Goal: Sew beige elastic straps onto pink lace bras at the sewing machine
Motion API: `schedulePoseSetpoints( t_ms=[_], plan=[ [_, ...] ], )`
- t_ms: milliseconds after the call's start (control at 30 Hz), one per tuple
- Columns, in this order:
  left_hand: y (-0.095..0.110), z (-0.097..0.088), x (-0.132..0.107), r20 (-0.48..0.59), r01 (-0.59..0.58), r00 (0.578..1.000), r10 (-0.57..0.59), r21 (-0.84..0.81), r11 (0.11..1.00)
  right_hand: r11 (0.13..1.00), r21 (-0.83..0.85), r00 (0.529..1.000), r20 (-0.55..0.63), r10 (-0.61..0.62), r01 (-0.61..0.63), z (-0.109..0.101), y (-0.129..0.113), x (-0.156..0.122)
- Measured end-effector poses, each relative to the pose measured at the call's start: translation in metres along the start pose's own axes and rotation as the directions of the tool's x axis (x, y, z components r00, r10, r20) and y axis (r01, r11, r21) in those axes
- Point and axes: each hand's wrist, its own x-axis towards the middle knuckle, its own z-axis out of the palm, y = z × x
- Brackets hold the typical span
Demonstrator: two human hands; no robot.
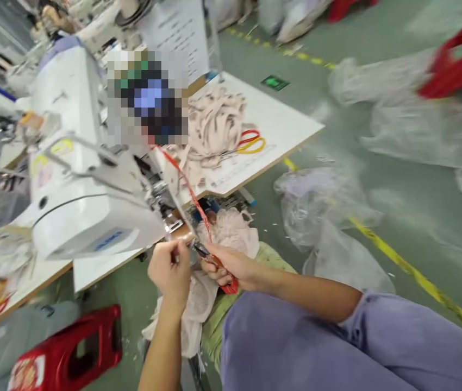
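My left hand [170, 270] is closed in a pinch on a small piece of pale fabric just below the needle area of the white sewing machine [76, 179]. My right hand [231, 267] grips red-handled thread snips [214, 264], their dark blades pointing at the pinched fabric. A red cord [190, 193] runs from the snips up to the machine. A bundle of pinkish lace fabric [231, 231] lies on my lap behind the hands.
A heap of pale pink straps [214, 127] and red and yellow loops [251, 142] lie on the white table [288, 122]. A red plastic stool [68, 353] stands at lower left. Clear plastic bags [320, 217] lie on the green floor beside a yellow line [414, 277].
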Motion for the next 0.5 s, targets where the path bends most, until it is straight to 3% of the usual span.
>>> schedulePoseSetpoints(
  t_ms=[167, 300, 400, 500],
  plan=[
    [0.008, 0.004, -0.008, -0.003, -0.004, 1.000, 0.004, -0.014, 1.000, 0.986, -0.014, 0.982, -0.089, -0.168, 0.167, 0.026, 0.014, 0.015],
    [0.011, 0.005, -0.011, -0.009, -0.053, 0.999, 0.053, -0.059, 0.997, 0.966, -0.109, 0.964, -0.098, -0.247, 0.236, 0.027, 0.011, 0.018],
    [0.007, 0.008, -0.011, -0.020, -0.028, 0.999, 0.026, -0.071, 0.997, 0.932, -0.205, 0.942, -0.091, -0.323, 0.300, 0.014, 0.005, 0.018],
    [0.004, 0.016, -0.007, -0.045, 0.086, 0.995, -0.086, -0.011, 0.996, 0.859, -0.417, 0.914, -0.133, -0.382, 0.299, -0.021, -0.010, 0.013]
  ],
)
